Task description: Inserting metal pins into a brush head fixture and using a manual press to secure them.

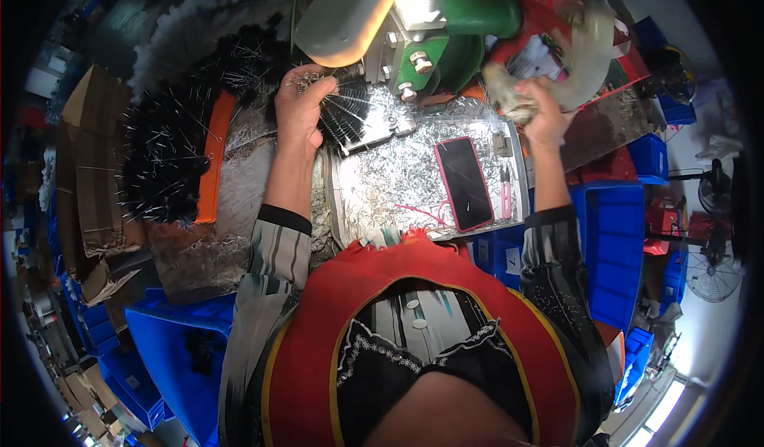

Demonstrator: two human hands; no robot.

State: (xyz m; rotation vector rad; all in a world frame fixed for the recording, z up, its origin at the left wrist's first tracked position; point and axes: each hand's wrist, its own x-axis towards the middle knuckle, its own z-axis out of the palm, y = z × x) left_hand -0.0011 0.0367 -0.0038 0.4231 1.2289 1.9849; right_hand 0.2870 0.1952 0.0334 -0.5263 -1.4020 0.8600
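1. Up left, the left hand (pixel 301 105) is closed around a bundle of metal pins (pixel 344 111) (black-tipped) at the green press (pixel 434 49).
2. Right hand (pixel 541 113) grips the cloth-wrapped lever (pixel 509 97) above the phone (pixel 464 183).

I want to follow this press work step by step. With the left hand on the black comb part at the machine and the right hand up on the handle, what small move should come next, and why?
Probably pull the handle down with the right hand: the left hand already holds the black comb part against the green machine.
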